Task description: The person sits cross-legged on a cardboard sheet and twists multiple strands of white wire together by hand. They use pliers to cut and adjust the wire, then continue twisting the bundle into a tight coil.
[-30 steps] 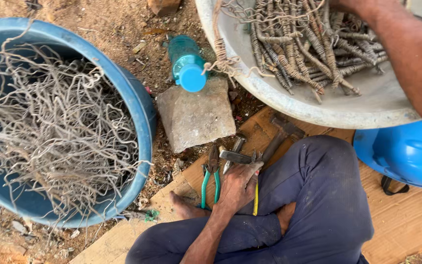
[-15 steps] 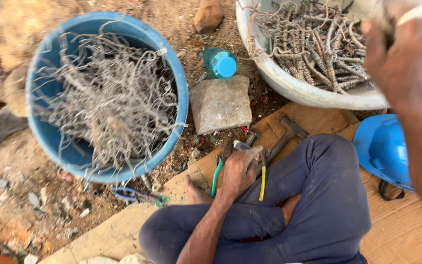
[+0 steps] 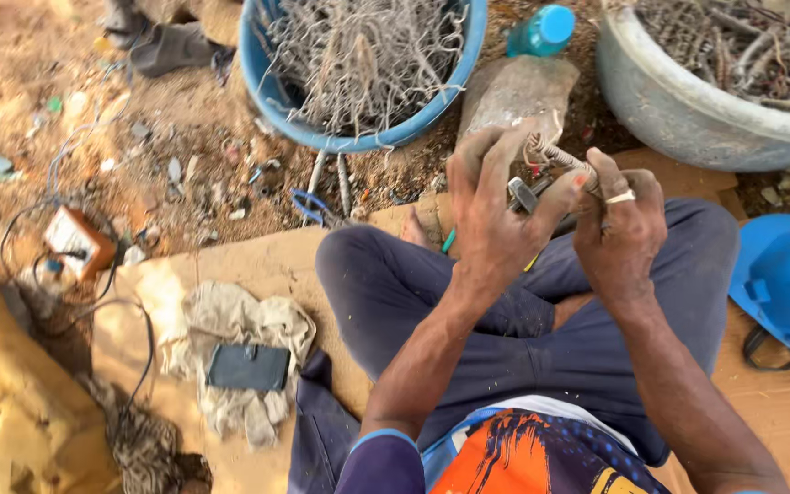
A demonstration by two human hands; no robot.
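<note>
Both hands are meeting above the person's crossed legs. Left hand is curling its fingers loosely around a twisted wire piece, thumb stretching toward the other hand; a grey metal tool is showing in the gap under its palm, though whether that hand is gripping it I cannot tell. Right hand, wearing a pale ring, is pinching the same wire piece with bent fingers, closed tightly around its end.

Just beyond the hands a flat stone is lying on the dirt, with a teal bottle behind it. To the stone's left a blue tub is holding a tangle of thin pale wires. On the right a grey basin is holding thicker twisted pieces. Blue-handled pliers are lying near the tub. A blue helmet is sitting at the right edge on the cardboard, where a dark phone is resting on a rag.
</note>
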